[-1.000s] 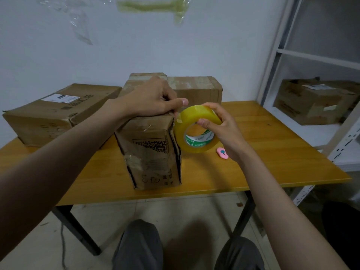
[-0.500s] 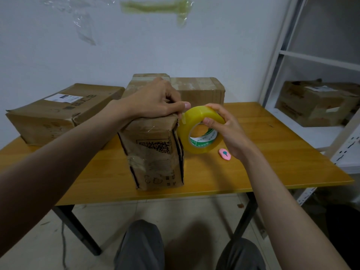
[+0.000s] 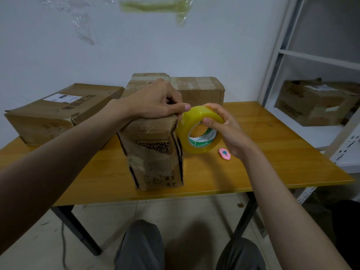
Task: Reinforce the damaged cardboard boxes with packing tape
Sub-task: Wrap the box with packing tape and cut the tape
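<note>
A worn upright cardboard box point(image 3: 153, 152) stands near the front of the wooden table point(image 3: 272, 145). My left hand point(image 3: 155, 100) rests on the box's top at its right front corner, fingers curled, thumb stretched toward the tape. Right beside that corner is a roll of yellow packing tape point(image 3: 198, 131), which my right hand point(image 3: 222, 125) grips with the thumb through the core and the fingers over the rim. The roll touches the box's upper right edge. A flat box point(image 3: 58, 112) lies at the left and another box point(image 3: 198, 90) stands behind.
A small pink cutter point(image 3: 224, 153) lies on the table just right of the roll. A white shelf unit point(image 3: 282, 55) at the right holds a crumpled box point(image 3: 315, 102). Strips of tape point(image 3: 153, 6) stick to the wall above. My knees are below the table's front edge.
The roll has shifted slightly in my right hand against the box's corner. My left hand stays on the box top.
</note>
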`<state>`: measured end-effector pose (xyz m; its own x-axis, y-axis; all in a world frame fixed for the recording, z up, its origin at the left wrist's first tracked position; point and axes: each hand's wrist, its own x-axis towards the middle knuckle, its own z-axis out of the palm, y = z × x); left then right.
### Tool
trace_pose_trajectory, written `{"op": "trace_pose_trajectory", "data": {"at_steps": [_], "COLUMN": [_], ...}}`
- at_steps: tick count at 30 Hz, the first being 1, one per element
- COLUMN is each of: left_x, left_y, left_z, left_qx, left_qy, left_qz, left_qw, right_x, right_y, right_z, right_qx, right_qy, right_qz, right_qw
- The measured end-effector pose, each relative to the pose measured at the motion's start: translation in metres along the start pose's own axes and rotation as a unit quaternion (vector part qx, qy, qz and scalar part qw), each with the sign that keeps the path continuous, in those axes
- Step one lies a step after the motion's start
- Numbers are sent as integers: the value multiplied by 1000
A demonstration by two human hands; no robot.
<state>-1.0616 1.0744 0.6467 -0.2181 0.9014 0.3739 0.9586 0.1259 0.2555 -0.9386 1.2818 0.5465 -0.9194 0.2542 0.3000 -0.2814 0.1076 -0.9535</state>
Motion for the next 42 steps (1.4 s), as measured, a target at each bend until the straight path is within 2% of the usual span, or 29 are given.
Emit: {"op": "trace_pose_trajectory", "data": {"at_steps": [8, 11, 13, 19, 22, 29, 32, 38, 42], "left_x": [-1, -6, -8, 2, 2, 2, 3, -4, -29], "left_y": [4, 1, 0, 6, 8, 7, 14, 11, -2], "left_z": [-1, -4, -5, 0, 0, 0, 2, -3, -20], "left_qx": [-7, -5, -6, 25, 24, -8, -23, -22, -67], "left_qy": [-1, -1, -5, -34, -47, -97, -65, -18, 46], "left_qz": [-6, -17, -14, -39, -52, -102, -95, -120, -128], "left_qw": [1000, 1000, 1000, 998, 997, 990, 993, 992, 988], "right_x": [8, 5, 0, -7, -10, -32, -37, -40, -38], "right_y": [6, 13, 15, 18, 19, 18, 15, 15, 18], "right_z": [-3, -15, -22, -15, -11, -9, -6, 8, 23], "right_qx": [27, 65, 50, 25, 29, 41, 43, 117, 113], "right_qy": [8, 86, 119, 140, 166, 170, 174, 193, 209], "right_qz": [45, 69, 74, 45, 47, 40, 42, 85, 98], "right_qw": [999, 992, 989, 989, 985, 984, 983, 971, 967]}}
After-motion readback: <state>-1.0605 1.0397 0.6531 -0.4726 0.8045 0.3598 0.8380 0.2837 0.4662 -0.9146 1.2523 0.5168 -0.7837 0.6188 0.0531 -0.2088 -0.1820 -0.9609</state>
